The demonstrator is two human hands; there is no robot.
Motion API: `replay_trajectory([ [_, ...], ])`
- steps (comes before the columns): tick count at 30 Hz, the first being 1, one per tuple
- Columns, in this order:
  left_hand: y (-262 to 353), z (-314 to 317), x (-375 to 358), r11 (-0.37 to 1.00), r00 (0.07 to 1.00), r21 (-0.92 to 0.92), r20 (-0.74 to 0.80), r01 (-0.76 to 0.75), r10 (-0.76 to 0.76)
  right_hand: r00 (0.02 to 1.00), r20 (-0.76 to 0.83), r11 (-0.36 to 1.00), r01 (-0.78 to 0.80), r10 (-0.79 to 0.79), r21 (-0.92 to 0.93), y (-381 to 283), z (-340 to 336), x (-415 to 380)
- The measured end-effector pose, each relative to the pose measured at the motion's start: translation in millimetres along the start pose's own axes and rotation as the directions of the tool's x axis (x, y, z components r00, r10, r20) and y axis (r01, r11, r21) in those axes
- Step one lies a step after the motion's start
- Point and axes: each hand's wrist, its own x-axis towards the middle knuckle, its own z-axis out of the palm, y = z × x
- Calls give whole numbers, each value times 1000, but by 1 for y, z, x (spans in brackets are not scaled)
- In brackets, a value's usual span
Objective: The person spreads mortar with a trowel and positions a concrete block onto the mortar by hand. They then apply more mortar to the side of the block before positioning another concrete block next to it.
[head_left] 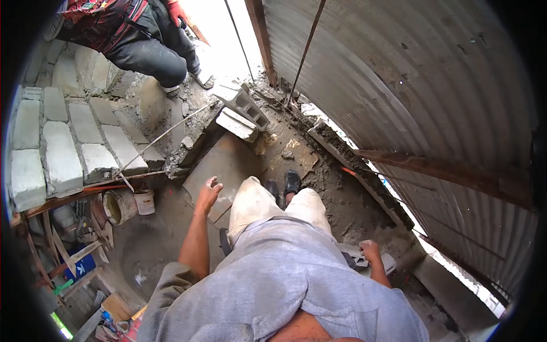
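My left hand (209, 193) hangs in front of my left thigh, fingers loosely bent and apart, with nothing in it. Below it lies a flat grey board (211, 171) on the dirty floor. On the other side, my right hand (370, 251) is beside my right hip with its fingers curled. Pale grey flat-sided pieces (389, 263) show around this hand; what its fingers hold, if anything, is hidden. Ahead of my feet, a hollow concrete block (250, 108) rests against a lighter block (236, 123).
A block wall (60, 142) stands at left, with a co-worker (151, 54) beyond it. Buckets (119, 206) and scrap wood sit beneath. Corrugated metal sheeting (427, 74) rises at right above a mortar-covered ledge (364, 176). A thin rod (165, 134) crosses near the blocks.
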Motion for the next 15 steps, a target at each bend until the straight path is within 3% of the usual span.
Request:
replay_trajectory([
  [3,-4,-8,-5,1000,1000,15,20,-2,2,997,-13,997,-71,71,-39,19,1,3],
  [5,-41,-12,-10,984,991,127,33,127,-133,995,-43,994,-93,90,-63,10,5,-2],
  [7,-93,-18,-14,979,984,113,35,171,-175,993,-41,994,-108,109,23,-12,8,-4],
  [9,-135,-34,-16,911,908,105,91,399,-408,996,-70,997,-47,51,64,-20,26,7],
  [11,-169,-50,-12,886,894,244,124,394,-431,994,-108,994,10,1,106,-40,47,4],
  [13,-169,-72,0,883,873,244,189,402,-449,989,-141,970,1,34,243,-77,71,-8],
  [15,-172,-102,5,867,837,243,244,436,-490,994,-105,974,-5,30,227,-96,97,-28],
])
